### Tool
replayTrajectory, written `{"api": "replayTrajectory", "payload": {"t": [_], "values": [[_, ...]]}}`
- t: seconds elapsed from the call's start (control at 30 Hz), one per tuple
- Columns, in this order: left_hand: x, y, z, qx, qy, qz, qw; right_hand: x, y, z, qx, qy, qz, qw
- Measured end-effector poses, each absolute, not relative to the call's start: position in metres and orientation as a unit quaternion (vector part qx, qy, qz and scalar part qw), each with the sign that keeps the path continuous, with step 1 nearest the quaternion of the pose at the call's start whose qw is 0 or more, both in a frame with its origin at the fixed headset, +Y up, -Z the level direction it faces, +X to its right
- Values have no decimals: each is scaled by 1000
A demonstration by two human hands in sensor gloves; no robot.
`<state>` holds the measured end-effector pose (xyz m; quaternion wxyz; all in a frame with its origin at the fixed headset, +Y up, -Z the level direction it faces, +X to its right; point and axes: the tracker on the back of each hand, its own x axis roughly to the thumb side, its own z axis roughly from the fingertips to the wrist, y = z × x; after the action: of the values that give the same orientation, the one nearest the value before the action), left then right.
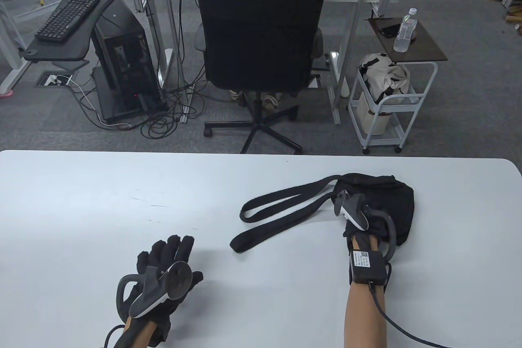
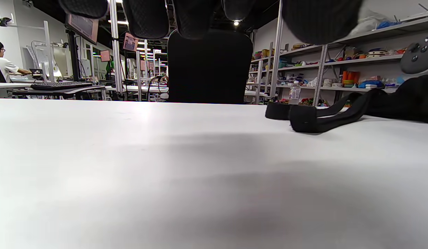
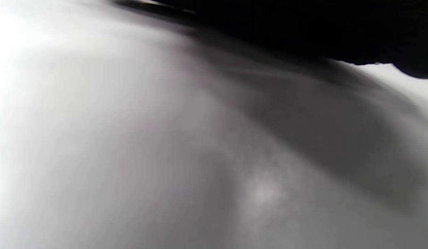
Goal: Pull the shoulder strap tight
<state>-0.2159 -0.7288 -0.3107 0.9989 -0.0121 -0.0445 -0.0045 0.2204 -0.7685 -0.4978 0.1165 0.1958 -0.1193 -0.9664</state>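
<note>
A small black cloth bag [image 1: 381, 205] lies on the wide white counter [image 1: 102, 209], at about four o'clock from the middle. Its long black flat shoulder strap [image 1: 281, 211] runs out toward nine o'clock in two loops, so there is slack to pull.

The right hand [image 1: 361, 221] rests on the bag, likely to hold it down so it will not slide. Its fingers are hidden (the tracker covers them), so I cannot tell if they grip anything.

The left hand [image 1: 163, 266] lies flat at seven o'clock, fingers [image 1: 173, 246] spread and holding nothing, well apart from the strap. It looks ready to reach over and pull.
</note>
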Motion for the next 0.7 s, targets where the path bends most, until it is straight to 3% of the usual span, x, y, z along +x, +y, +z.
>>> {"api": "replayTrajectory", "payload": {"t": [0.27, 0.7], "values": [[-217, -727, -310, -3, -45, -2, 999, 216, -747, -487, 171, -55, -974, 139], [-219, -723, -306, 9, -47, 8, 999, 206, -684, -457, 115, 34, -978, 171]]}}
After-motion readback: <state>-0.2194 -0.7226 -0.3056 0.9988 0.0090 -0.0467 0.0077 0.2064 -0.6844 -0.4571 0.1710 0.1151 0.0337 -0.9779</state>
